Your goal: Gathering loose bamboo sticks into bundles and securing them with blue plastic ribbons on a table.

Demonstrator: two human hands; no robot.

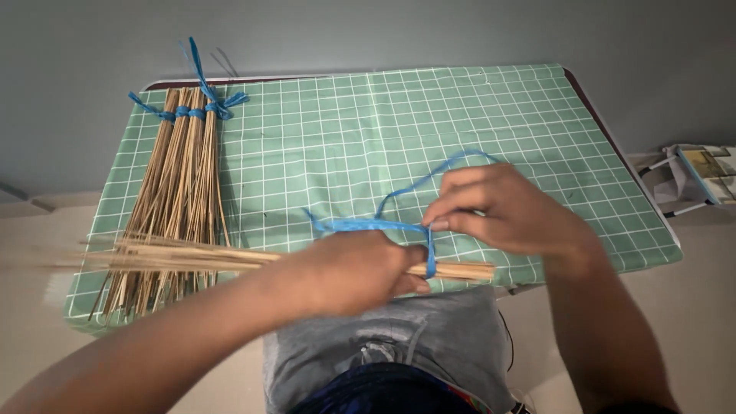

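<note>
Both forearms are bare, with no sleeves, watch or rings showing. The left hand [349, 272] enters from the lower left of the frame and the right hand [502, 211] from the lower right; at the bottom right edge a dark band of cloth shows at the right arm. At the bottom centre the lap is covered by grey cloth [429, 337], creased in folds, above a dark blue garment [383, 391] with a small patch of bright colours at the bottom edge.
</note>
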